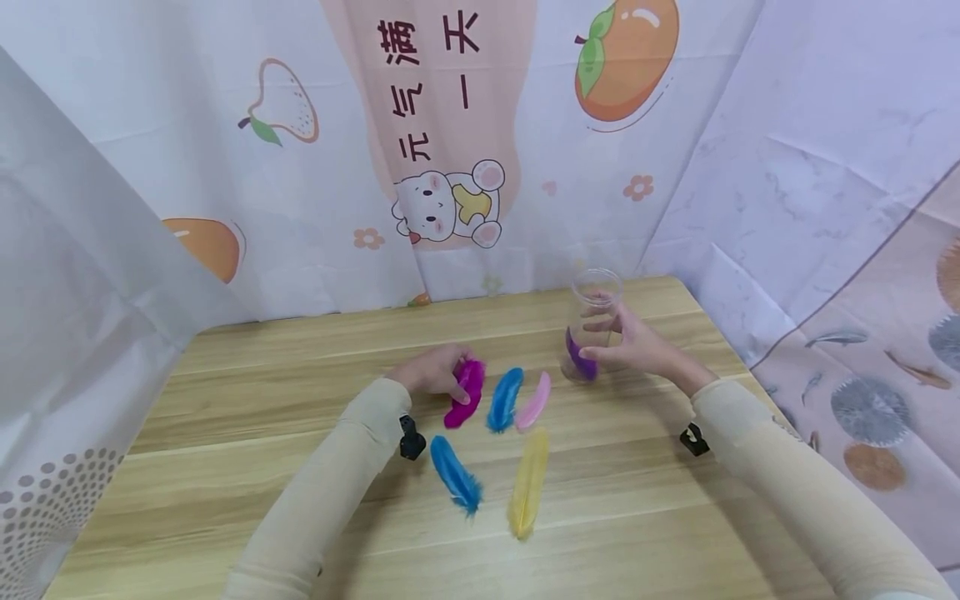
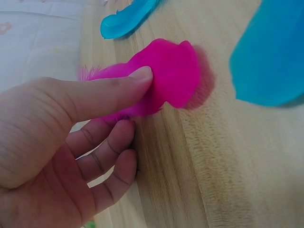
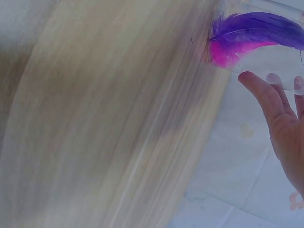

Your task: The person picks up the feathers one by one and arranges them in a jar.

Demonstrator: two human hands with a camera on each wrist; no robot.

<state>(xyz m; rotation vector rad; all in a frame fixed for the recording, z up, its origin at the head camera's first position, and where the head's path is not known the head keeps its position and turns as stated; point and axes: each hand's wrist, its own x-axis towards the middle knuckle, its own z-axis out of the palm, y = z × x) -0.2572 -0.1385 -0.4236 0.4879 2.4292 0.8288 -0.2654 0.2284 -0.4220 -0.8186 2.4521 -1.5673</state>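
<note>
Left hand (image 1: pixel 433 372) pinches the magenta feather (image 1: pixel 465 392), thumb on top, hiding its quill end. Right hand (image 1: pixel 628 343), at three o'clock, curls round the clear jar (image 1: pixel 592 321), partly covering the purple feather (image 1: pixel 579 356) inside

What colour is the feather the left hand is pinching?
Magenta. The feather shows best in the left wrist view, pinched by the left hand.

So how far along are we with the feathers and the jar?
Done: a purple feather is inside the clear jar, which the right hand steadies. In hand: the left hand pinches the magenta feather. Left on the table: two blue, one pink, one yellow.
</note>
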